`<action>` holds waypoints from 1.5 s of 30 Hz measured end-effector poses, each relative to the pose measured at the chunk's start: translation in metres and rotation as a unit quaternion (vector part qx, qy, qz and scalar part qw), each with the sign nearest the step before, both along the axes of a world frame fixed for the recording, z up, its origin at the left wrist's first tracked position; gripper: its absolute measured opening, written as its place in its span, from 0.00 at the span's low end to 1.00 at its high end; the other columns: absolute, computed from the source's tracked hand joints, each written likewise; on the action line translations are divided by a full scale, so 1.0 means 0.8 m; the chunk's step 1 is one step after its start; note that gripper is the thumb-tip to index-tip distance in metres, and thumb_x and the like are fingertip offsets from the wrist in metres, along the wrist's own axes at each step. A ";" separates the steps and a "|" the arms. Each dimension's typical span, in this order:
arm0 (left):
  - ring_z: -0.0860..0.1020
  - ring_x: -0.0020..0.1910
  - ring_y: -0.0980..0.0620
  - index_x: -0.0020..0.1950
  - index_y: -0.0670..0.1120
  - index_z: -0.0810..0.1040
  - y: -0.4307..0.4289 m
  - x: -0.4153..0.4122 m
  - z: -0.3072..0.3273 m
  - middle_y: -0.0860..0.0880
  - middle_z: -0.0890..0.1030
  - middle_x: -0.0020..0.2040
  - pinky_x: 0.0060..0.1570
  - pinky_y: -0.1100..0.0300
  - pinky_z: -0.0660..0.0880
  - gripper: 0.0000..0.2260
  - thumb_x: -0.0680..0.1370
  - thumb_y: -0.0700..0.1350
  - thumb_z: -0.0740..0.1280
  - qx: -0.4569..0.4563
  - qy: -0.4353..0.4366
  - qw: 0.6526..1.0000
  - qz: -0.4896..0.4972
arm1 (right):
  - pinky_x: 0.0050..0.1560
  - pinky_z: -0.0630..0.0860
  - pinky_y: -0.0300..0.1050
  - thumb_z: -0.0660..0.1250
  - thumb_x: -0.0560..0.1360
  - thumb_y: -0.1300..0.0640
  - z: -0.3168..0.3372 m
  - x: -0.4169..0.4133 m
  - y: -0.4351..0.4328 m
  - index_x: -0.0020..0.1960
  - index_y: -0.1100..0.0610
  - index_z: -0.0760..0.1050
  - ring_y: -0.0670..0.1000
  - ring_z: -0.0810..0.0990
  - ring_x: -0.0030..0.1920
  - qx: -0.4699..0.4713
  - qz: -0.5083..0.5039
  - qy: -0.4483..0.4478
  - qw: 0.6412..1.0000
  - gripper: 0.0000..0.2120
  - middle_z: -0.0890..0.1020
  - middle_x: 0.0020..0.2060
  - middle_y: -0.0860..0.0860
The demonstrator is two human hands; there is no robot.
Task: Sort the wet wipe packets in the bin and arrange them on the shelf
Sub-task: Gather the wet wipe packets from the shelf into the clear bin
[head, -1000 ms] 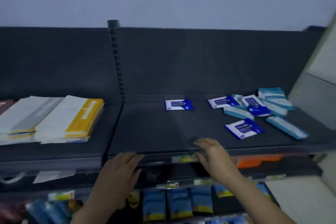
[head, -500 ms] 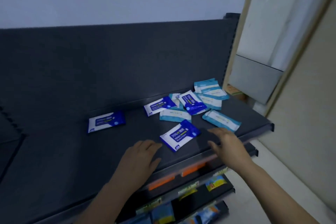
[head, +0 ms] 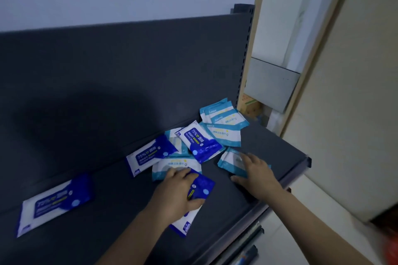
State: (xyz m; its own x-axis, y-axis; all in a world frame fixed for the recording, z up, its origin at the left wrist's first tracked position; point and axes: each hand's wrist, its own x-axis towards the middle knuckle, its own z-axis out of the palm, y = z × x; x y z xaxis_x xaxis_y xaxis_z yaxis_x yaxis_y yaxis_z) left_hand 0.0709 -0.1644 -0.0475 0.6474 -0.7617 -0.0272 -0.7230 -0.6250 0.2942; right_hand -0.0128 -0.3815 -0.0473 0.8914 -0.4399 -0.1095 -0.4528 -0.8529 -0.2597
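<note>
Hands on wet wipe packets, dark grey shelf [head: 269, 146] beside pale wall and door frame.
Left hand [head: 176, 193] closed around dark-blue packet [head: 200, 187] near front edge; right hand [head: 256, 172] flat, fingers spread, seemingly pressing light-blue packet [head: 229, 160].

Single head-worn view, close, looking down, perhaps slightly rightward, onto shelf [head: 107, 211]

Wipe packets [head: 202, 144] clustered at shelf's [head: 120, 211] right end against the back panel [head: 129, 71]; lone packet [head: 53, 202] lies far left.
</note>
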 end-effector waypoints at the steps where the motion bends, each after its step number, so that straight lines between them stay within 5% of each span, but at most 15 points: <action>1: 0.55 0.71 0.52 0.74 0.53 0.62 -0.003 0.003 0.003 0.56 0.62 0.73 0.67 0.59 0.60 0.31 0.74 0.58 0.67 -0.001 0.020 1.000 -0.001 | 0.68 0.64 0.50 0.63 0.75 0.43 -0.003 0.003 -0.005 0.75 0.52 0.56 0.57 0.63 0.69 -0.010 0.006 -0.002 1.000 0.33 0.62 0.72 0.54; 7: 0.55 0.71 0.52 0.71 0.55 0.67 -0.023 0.025 0.020 0.61 0.54 0.73 0.66 0.63 0.57 0.29 0.71 0.49 0.71 0.003 0.007 1.000 -0.006 | 0.47 0.73 0.45 0.59 0.78 0.49 0.004 0.011 -0.059 0.65 0.49 0.71 0.52 0.79 0.51 -0.007 0.116 -0.108 0.987 0.17 0.80 0.55 0.49; 10: 0.69 0.63 0.46 0.63 0.49 0.78 -0.035 0.050 0.014 0.52 0.70 0.68 0.62 0.54 0.69 0.25 0.67 0.39 0.75 -0.078 -0.054 0.995 0.028 | 0.44 0.75 0.48 0.59 0.78 0.53 0.007 0.016 -0.085 0.61 0.48 0.74 0.53 0.81 0.45 0.073 0.124 -0.190 0.971 0.12 0.83 0.45 0.50; 13: 0.80 0.49 0.41 0.55 0.46 0.82 -0.046 0.072 -0.002 0.45 0.80 0.56 0.48 0.54 0.76 0.27 0.57 0.32 0.79 -0.074 -0.084 0.991 0.073 | 0.48 0.76 0.47 0.60 0.79 0.54 0.013 0.034 -0.109 0.64 0.46 0.73 0.48 0.80 0.51 0.111 0.140 -0.281 0.943 0.15 0.81 0.54 0.46; 15: 0.79 0.50 0.43 0.54 0.46 0.82 -0.061 0.073 -0.006 0.45 0.81 0.55 0.49 0.51 0.78 0.21 0.63 0.34 0.76 -0.076 -0.111 0.986 0.103 | 0.53 0.74 0.43 0.60 0.79 0.54 0.020 0.056 -0.126 0.67 0.48 0.71 0.47 0.77 0.57 0.103 0.159 -0.309 0.932 0.17 0.78 0.60 0.45; 18: 0.71 0.59 0.50 0.59 0.46 0.80 -0.086 0.065 -0.008 0.48 0.79 0.60 0.59 0.54 0.72 0.14 0.73 0.42 0.69 -0.129 -0.138 0.969 0.156 | 0.65 0.65 0.41 0.57 0.80 0.49 0.017 0.092 -0.137 0.72 0.49 0.63 0.48 0.66 0.69 0.080 0.215 -0.189 0.955 0.21 0.66 0.71 0.46; 21: 0.67 0.66 0.50 0.66 0.47 0.76 -0.106 0.056 -0.007 0.50 0.73 0.66 0.66 0.59 0.62 0.20 0.75 0.47 0.71 -0.116 -0.111 0.968 0.192 | 0.73 0.49 0.41 0.54 0.80 0.43 0.001 0.109 -0.131 0.76 0.51 0.55 0.51 0.52 0.75 0.054 0.311 -0.026 0.948 0.27 0.53 0.76 0.49; 26: 0.60 0.71 0.55 0.72 0.52 0.67 -0.129 0.059 -0.003 0.55 0.64 0.72 0.68 0.67 0.52 0.23 0.78 0.54 0.64 -0.077 -0.086 0.974 0.196 | 0.67 0.54 0.33 0.61 0.79 0.53 0.001 0.141 -0.164 0.70 0.54 0.66 0.51 0.60 0.72 0.128 0.279 -0.124 0.944 0.20 0.59 0.73 0.51; 31: 0.58 0.71 0.57 0.74 0.53 0.63 -0.146 0.079 0.000 0.55 0.64 0.73 0.67 0.70 0.50 0.25 0.78 0.55 0.63 -0.102 -0.065 0.968 0.221 | 0.74 0.49 0.50 0.75 0.65 0.43 0.006 0.181 -0.177 0.77 0.52 0.38 0.55 0.44 0.76 0.230 0.140 -0.024 0.963 0.56 0.41 0.76 0.53; 37: 0.61 0.70 0.54 0.76 0.47 0.58 -0.183 0.125 0.013 0.55 0.65 0.69 0.65 0.69 0.55 0.30 0.77 0.52 0.66 -0.172 -0.007 0.953 0.250 | 0.68 0.63 0.49 0.80 0.59 0.47 0.002 0.184 -0.173 0.77 0.49 0.42 0.55 0.61 0.69 0.254 0.094 -0.061 0.961 0.60 0.60 0.68 0.55; 45: 0.75 0.59 0.48 0.68 0.44 0.63 -0.248 0.166 0.004 0.48 0.76 0.59 0.60 0.51 0.72 0.32 0.72 0.56 0.72 -0.260 0.122 0.892 0.348 | 0.54 0.70 0.41 0.80 0.62 0.54 -0.004 0.145 -0.157 0.76 0.45 0.42 0.50 0.69 0.61 0.265 0.063 -0.145 0.951 0.57 0.65 0.53 0.47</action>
